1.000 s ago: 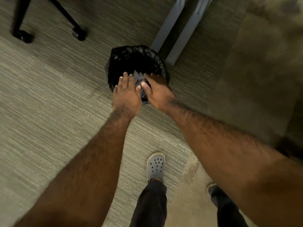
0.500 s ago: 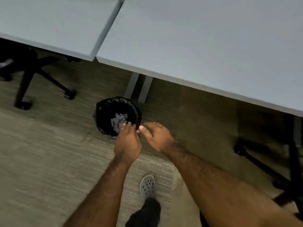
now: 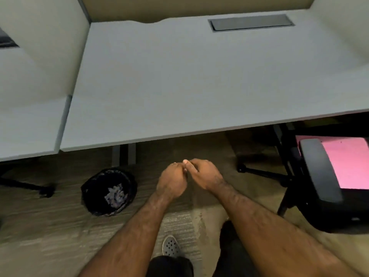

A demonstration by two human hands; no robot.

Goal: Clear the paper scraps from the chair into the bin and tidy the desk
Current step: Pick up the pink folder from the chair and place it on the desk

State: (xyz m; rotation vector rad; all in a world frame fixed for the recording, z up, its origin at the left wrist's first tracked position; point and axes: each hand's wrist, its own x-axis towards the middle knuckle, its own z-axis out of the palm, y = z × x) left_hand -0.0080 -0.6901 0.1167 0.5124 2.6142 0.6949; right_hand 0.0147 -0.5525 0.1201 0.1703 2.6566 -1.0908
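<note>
Both hands meet in front of the body, above the carpet (image 3: 50,232), just below the desk (image 3: 179,80) edge. Left hand (image 3: 172,181) is curled, fingers tucked in; right hand (image 3: 203,174) loosely curled too, thumb tip up top, touching the left's knuckles. Nothing visible in either grip, tho can't tell if a small bit sits inside. Bin (image 3: 109,191) w/ black liner stands on the floor, left of the hands, apart from them; pale paper scraps (image 3: 116,194) lie inside it. Desk top bare except a grey cable hatch (image 3: 250,23) at the back. Office chair (image 3: 319,176) at far right, partly under the desk, pink sheet (image 3: 348,162) lying on its seat. Grey perforated shoe (image 3: 170,246) below, btw the forearms.
</note>
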